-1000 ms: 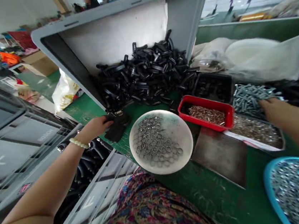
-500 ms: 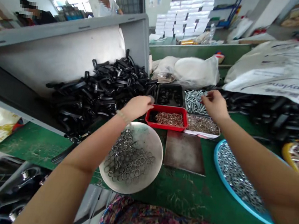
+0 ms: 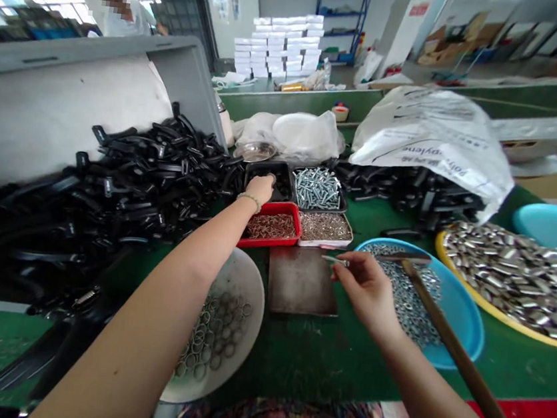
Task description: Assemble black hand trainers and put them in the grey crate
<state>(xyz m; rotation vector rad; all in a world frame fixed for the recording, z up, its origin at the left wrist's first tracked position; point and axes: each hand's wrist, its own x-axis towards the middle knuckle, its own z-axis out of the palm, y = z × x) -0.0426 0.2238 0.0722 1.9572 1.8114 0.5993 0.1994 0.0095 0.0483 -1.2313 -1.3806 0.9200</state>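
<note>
My left hand reaches into the black tray of small dark parts. Its fingers point down and are mostly hidden; a small greyish edge shows at the fingertips, too small to name. My right hand pinches a silver screw above the right edge of a flat metal plate. Silver screws fill the tray behind it. In front of these stand a red tray of copper-coloured pins and a white tray of small rivet-like pieces. Under my left forearm, a white bowl holds metal rings.
A hammer lies across the blue basin of nuts at right, beside a yellow-rimmed basin of metal pieces. Black curved parts spill from a grey crate at left. A white sack lies behind.
My right hand has come from the screw tray towards me, now with a screw in its fingers. My left hand has moved from beside the red tray into the black tray. The view has turned right.
</note>
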